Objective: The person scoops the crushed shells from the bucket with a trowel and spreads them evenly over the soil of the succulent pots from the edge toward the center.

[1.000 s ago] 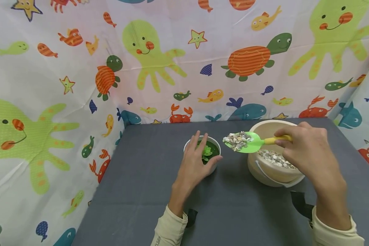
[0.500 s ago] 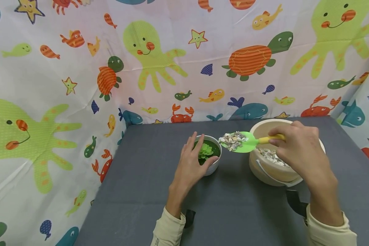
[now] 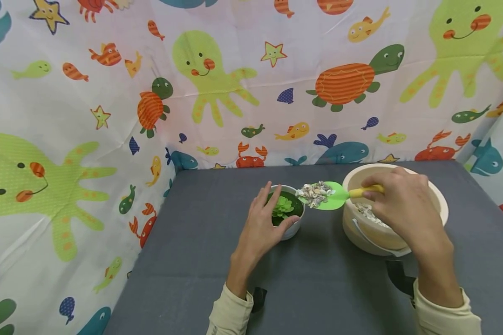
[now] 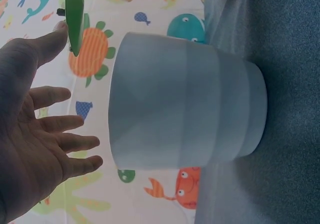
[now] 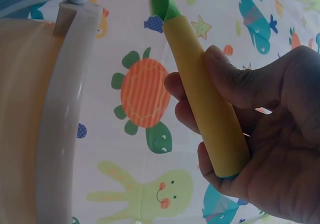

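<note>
My right hand (image 3: pixel 406 207) grips the yellow handle of a small trowel (image 3: pixel 336 197), fingers and thumb around it in the right wrist view. Its green blade carries a heap of small shells (image 3: pixel 313 193), and the tip reaches the right rim of a white pot (image 4: pixel 175 104). Inside that pot is a green succulent (image 3: pixel 282 206) on dark green filling. Beside and above the pot's rim, my left hand (image 3: pixel 257 228) is spread with straight fingers. A gap shows between these fingers and the pot in the left wrist view.
A cream bucket (image 3: pixel 370 235) with a pale bail handle stands right of the pot, under the right hand. More shells (image 3: pixel 370 214) lie inside it. Dark grey cloth (image 3: pixel 201 237) covers the table. A sea-animal curtain (image 3: pixel 234 93) hangs behind and to the left.
The right hand has moved the loaded trowel left from over the bucket to the pot's right rim. The left hand has stayed almost still, while the head view has shifted slightly.
</note>
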### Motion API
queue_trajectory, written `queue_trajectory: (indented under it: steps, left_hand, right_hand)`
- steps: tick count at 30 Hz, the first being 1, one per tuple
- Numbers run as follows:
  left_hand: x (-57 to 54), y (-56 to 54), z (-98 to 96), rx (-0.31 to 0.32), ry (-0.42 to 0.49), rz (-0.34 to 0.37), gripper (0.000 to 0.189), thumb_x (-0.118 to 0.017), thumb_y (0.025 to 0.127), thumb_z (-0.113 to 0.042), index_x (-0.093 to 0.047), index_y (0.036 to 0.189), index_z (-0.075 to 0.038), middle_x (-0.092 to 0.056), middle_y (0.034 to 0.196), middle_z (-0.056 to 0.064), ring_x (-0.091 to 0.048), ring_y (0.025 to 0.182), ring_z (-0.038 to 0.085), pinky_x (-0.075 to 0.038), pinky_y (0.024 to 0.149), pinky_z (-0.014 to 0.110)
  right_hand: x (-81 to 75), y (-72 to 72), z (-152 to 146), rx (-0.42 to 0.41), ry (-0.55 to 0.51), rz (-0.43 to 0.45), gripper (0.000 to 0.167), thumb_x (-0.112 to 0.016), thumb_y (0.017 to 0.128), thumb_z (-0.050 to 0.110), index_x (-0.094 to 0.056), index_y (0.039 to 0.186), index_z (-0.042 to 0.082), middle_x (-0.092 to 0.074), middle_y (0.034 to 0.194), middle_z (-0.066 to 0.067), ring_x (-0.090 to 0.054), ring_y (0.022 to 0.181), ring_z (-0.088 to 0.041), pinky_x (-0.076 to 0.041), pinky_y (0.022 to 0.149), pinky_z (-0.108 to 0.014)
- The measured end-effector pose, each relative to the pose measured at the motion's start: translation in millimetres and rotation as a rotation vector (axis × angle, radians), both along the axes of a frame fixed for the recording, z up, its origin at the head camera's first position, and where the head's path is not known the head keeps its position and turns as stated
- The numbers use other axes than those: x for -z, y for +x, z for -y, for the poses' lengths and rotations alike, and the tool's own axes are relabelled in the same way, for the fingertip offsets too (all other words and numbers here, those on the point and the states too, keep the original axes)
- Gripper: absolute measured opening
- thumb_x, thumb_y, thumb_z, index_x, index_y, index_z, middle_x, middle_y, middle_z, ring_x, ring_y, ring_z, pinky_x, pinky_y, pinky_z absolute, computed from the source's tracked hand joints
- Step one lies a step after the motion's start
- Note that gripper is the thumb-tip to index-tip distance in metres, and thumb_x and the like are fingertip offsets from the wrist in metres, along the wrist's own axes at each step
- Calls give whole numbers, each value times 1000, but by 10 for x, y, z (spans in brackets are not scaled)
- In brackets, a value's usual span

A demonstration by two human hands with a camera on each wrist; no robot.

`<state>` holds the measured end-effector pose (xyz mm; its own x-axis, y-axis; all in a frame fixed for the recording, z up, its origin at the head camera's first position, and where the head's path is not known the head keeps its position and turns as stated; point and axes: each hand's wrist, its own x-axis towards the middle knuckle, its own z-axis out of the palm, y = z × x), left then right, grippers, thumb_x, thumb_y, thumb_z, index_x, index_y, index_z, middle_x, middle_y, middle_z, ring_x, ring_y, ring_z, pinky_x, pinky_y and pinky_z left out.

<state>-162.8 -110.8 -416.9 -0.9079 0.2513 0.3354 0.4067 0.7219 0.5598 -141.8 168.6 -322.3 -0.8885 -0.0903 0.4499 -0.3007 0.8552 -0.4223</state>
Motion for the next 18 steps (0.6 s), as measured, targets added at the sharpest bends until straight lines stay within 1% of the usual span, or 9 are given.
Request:
queue_trajectory:
  steps: [3,7,10,13,18]
  left_hand:
    - [-2,-2,17,0,1,0,85,-75,94,-49,-36,164,-20,-27,174,12,-28,161,37,-23,131,60]
    - [5,-3,45,0,4,8,85,-74,95,-49,-35,164,-21,-26,174,12,-26,162,37,-23,131,60]
    - [22,-3,66,1,10,18,85,-75,94,-48,-36,164,-19,-26,174,12,-26,162,37,-22,131,60]
    - [37,-5,84,2,9,16,84,-74,95,-49,-37,164,-18,-26,174,13,-26,162,38,-23,130,61]
    - [69,-5,124,-9,18,21,84,-74,95,-49,-36,164,-17,-27,174,12,-27,162,37,-24,130,61]
  right_hand:
    - [7,-12,24,-7,-1,-13,20,-83,78,-4,-81,97,-2,-77,86,-22,-58,93,-39,-33,84,-59]
    - [23,-38,53,-30,11,-53,18,-83,77,-4,-82,95,1,-78,84,-18,-60,88,-37,-35,84,-59]
    - [32,-53,75,-45,23,-78,18,-84,76,-4,-82,93,3,-78,82,-15,-62,85,-36,-36,82,-57]
    - [30,-62,112,-51,27,-70,18,-85,76,-3,-82,93,3,-78,83,-15,-63,87,-36,-38,83,-57]
    - [20,-86,194,-50,40,-28,18,-83,76,-3,-82,94,0,-78,86,-18,-63,91,-39,-38,88,-62]
